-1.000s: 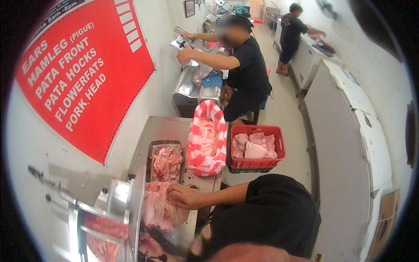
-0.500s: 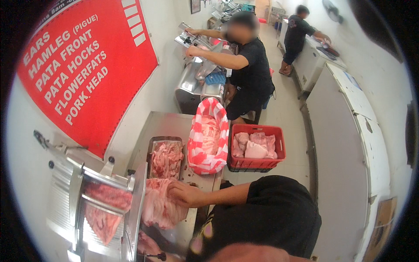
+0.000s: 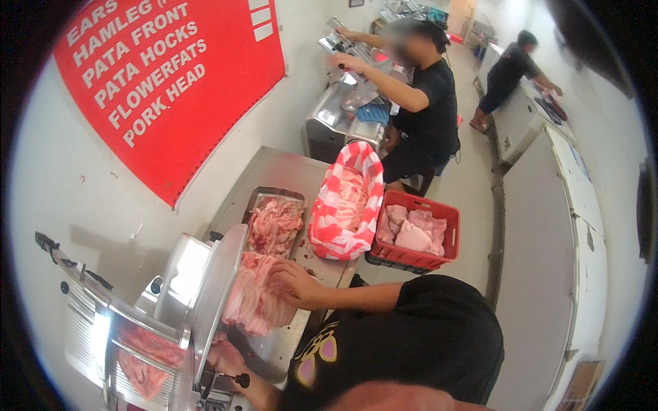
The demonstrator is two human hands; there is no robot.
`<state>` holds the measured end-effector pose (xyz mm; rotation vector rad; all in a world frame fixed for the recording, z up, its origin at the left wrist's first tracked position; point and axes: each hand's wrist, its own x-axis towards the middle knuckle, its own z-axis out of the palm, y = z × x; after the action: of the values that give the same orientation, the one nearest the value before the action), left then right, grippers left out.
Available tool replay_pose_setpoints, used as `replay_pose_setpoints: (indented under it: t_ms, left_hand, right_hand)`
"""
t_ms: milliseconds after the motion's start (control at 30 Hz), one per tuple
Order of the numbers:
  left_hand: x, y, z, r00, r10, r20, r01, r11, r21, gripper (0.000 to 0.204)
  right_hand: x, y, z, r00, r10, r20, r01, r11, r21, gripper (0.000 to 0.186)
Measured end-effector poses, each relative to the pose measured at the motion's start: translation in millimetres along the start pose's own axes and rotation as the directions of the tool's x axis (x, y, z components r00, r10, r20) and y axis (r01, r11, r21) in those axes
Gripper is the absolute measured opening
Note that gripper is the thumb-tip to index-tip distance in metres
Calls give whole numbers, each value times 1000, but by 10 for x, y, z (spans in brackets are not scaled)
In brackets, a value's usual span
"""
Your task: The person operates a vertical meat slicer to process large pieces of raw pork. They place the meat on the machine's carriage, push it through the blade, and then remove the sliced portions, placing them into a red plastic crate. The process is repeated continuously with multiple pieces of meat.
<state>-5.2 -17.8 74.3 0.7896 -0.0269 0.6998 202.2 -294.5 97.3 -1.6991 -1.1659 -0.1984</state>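
Note:
My right hand (image 3: 296, 284) lies on a pile of thin pink meat slices (image 3: 257, 294), its fingers apart and slightly bent over them. Lower down, my left hand (image 3: 226, 359) is beside the upright metal plate of a meat slicer (image 3: 219, 301); its fingers are partly hidden there, and I cannot make out a grip. Behind bars on the slicer's ridged carriage (image 3: 82, 329) sits a slab of red and white meat (image 3: 144, 363). The pile rests on a metal tray (image 3: 257, 353) next to the slicer.
Beyond the pile are a tray of meat scraps (image 3: 275, 222) and a container lined with red-and-white plastic (image 3: 322, 226). A red crate (image 3: 449, 250) holds meat pieces. One person (image 3: 425, 89) works at another slicer; another person (image 3: 510, 75) leans over a white freezer (image 3: 524, 113).
The slicer carriage with the meat slab has slid toward me, uncovering the rounded housing behind the plate. My left hand has come into clearer view. My right hand stays on the pile.

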Motion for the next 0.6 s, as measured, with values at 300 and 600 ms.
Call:
replay_pose_setpoints:
  t_ms: [300,600]
  left_hand:
    - [-76,-631,1843,935,219,278,-278,-32,960,39]
    - [-20,-232,467,938,233,-257,-140,931,336,44]
  right_hand:
    - [273,-658,359,667,457,588,-661,-1,751,46]
    - [426,-484,116,459,484,745,-713,-301,634,36]
